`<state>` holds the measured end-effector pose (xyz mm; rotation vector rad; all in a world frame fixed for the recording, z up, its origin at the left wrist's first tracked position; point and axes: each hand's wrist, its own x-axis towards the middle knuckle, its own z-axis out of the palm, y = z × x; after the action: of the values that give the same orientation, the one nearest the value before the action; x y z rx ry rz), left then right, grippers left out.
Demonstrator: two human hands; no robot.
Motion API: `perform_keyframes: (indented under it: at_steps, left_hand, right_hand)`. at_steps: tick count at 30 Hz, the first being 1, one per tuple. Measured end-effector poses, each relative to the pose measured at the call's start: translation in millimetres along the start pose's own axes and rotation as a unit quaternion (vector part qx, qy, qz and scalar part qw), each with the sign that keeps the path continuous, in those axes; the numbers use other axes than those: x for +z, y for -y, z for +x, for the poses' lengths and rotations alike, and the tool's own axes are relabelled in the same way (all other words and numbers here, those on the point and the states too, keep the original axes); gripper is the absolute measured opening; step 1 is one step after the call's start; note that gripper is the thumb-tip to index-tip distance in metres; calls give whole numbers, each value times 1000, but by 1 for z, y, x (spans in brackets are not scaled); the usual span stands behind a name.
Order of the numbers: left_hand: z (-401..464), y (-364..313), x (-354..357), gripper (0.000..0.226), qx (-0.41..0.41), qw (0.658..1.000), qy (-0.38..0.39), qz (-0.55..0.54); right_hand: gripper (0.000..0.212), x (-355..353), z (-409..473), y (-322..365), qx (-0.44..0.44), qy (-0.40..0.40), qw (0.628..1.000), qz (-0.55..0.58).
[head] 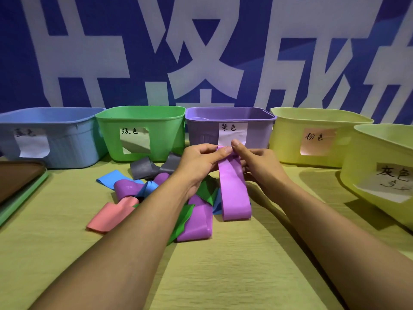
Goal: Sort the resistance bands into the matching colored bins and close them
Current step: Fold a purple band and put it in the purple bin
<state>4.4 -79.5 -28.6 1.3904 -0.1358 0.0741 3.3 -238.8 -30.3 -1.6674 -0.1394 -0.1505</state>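
A purple band hangs lifted above the pile, pinched at its top by my left hand and my right hand, just in front of the purple bin. On the table below lie more bands in a heap: a purple one, another purple one, a blue one, a pink one, a green one and a grey one. Open bins stand in a row: blue, green, purple, and a yellow one with a pink label.
A second yellow bin with a grey label stands nearer on the right. Stacked lids, brown on green, lie at the left edge. A blue banner wall rises close behind the bins. The near part of the yellow-green tabletop holds only my forearms.
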Motion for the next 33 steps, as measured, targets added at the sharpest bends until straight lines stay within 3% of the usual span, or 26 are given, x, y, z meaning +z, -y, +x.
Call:
perform_keyframes:
  at_steps: [15, 23, 26, 33]
  left_hand:
    - [-2, -3, 0, 28, 15, 999, 14, -29]
    - [-8, -12, 6, 31, -36, 998, -7, -47]
    - [-7, -10, 6, 41, -49, 998, -27, -10]
    - [-3, -4, 1, 37, -30, 999, -24, 16]
  right_hand:
    - [34, -1, 4, -2, -52, 21, 997, 56]
    - [26, -2, 6, -4, -77, 55, 992, 85]
    - [25, -2, 7, -5, -83, 61, 992, 75]
    - [39, -1, 6, -4, -71, 76, 990, 98]
